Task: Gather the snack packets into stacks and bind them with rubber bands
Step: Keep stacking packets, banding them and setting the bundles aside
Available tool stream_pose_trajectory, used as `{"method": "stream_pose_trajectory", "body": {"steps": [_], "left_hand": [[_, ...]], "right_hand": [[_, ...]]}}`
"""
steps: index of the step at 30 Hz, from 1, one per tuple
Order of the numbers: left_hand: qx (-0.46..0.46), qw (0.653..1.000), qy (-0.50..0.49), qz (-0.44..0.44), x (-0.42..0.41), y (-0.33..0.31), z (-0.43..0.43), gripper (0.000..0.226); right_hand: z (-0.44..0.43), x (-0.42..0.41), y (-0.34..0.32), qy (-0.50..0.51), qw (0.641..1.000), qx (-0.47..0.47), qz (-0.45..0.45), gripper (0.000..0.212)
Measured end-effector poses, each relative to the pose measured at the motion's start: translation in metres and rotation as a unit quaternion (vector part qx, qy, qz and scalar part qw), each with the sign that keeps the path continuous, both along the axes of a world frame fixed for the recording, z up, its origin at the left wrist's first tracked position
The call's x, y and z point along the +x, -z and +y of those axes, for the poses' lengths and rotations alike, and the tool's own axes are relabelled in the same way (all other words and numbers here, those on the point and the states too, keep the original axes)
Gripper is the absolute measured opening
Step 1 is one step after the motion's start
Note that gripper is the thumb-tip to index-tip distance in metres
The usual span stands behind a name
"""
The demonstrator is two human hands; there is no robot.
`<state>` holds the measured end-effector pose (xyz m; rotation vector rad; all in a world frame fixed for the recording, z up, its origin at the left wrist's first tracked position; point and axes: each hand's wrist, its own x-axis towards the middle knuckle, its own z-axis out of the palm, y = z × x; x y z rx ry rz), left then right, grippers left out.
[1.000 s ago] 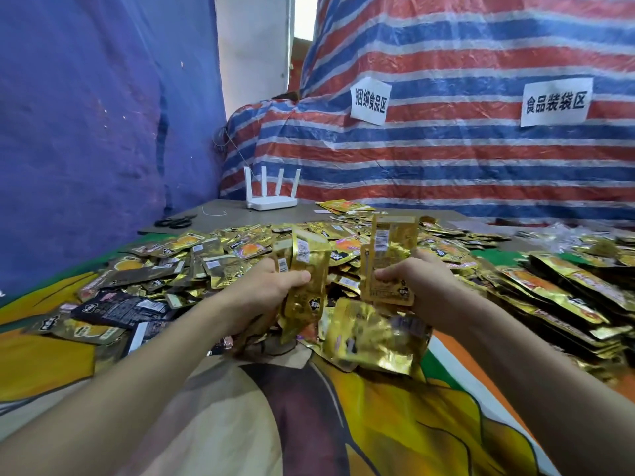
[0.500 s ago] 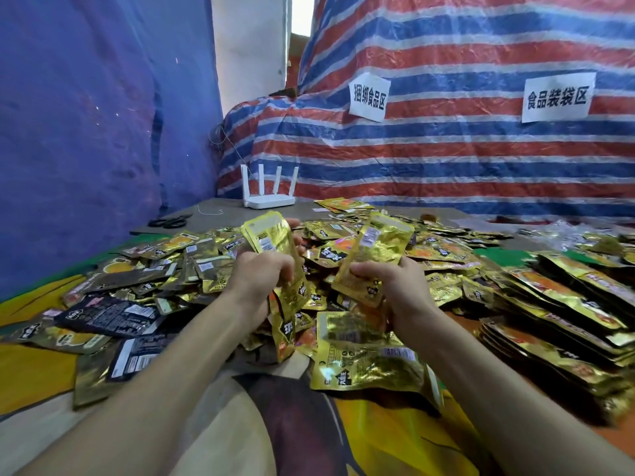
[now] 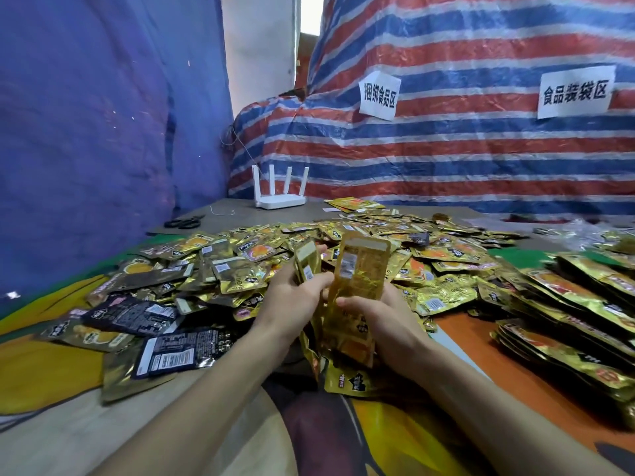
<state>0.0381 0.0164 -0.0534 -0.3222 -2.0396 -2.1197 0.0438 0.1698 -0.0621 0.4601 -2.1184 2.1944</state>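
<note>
A big heap of loose gold snack packets (image 3: pixel 360 242) covers the middle of the table. My left hand (image 3: pixel 292 300) grips a thin upright bunch of gold packets (image 3: pixel 307 261) at centre. My right hand (image 3: pixel 374 314) holds another gold packet (image 3: pixel 360 269) upright, its back with a white label facing me, pressed close against the left bunch. More gold packets (image 3: pixel 347 379) lie under my hands. No rubber band is visible.
Neat rows of stacked gold packets (image 3: pixel 567 310) lie at the right. Dark packets (image 3: pixel 137 314) sit at the left. Black scissors (image 3: pixel 184 222) and a white router (image 3: pixel 280 201) stand at the back, before a striped tarp (image 3: pixel 446 149).
Both hands have drawn together: the right hand's packet now stands upright against the left hand's bunch, where before the two were held apart and tilted.
</note>
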Motion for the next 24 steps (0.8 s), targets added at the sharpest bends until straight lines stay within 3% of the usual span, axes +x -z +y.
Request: {"method": "stream_pose_trajectory", "body": {"steps": [3, 6, 10, 12, 16, 19, 21, 24], "left_hand": [[0.041, 0.999, -0.031, -0.001, 0.003, 0.004, 0.009, 0.043], [0.073, 0.997, -0.038, 0.003, 0.008, 0.006, 0.015, 0.059], [0.093, 0.995, -0.026, 0.017, 0.014, 0.008, 0.015, 0.029], [0.068, 0.997, 0.006, 0.044, 0.015, 0.008, 0.015, 0.029], [0.067, 0.991, 0.116, 0.016, 0.01, 0.014, 0.016, 0.091], [0.051, 0.989, 0.138, 0.013, 0.007, 0.022, 0.015, 0.111], [0.037, 0.99, 0.132, 0.016, 0.005, 0.025, 0.015, 0.1], [0.031, 0.991, 0.13, 0.014, 0.003, 0.028, 0.014, 0.069]], "right_hand": [[-0.002, 0.002, 0.001, -0.007, 1.0, 0.0, -0.009, 0.039], [0.0, 0.001, 0.001, 0.013, 1.0, -0.015, -0.02, 0.028], [-0.002, 0.002, 0.004, 0.016, 1.0, -0.015, -0.02, 0.032], [-0.005, 0.006, 0.002, -0.005, 1.0, -0.023, -0.014, 0.04], [-0.007, 0.012, 0.0, -0.043, 0.998, -0.051, -0.02, 0.047], [-0.007, 0.011, 0.001, -0.035, 0.998, -0.051, -0.03, 0.044], [-0.006, 0.009, 0.002, -0.006, 0.998, -0.045, -0.036, 0.03], [-0.007, 0.006, 0.004, 0.012, 0.998, -0.032, -0.045, 0.03]]}}
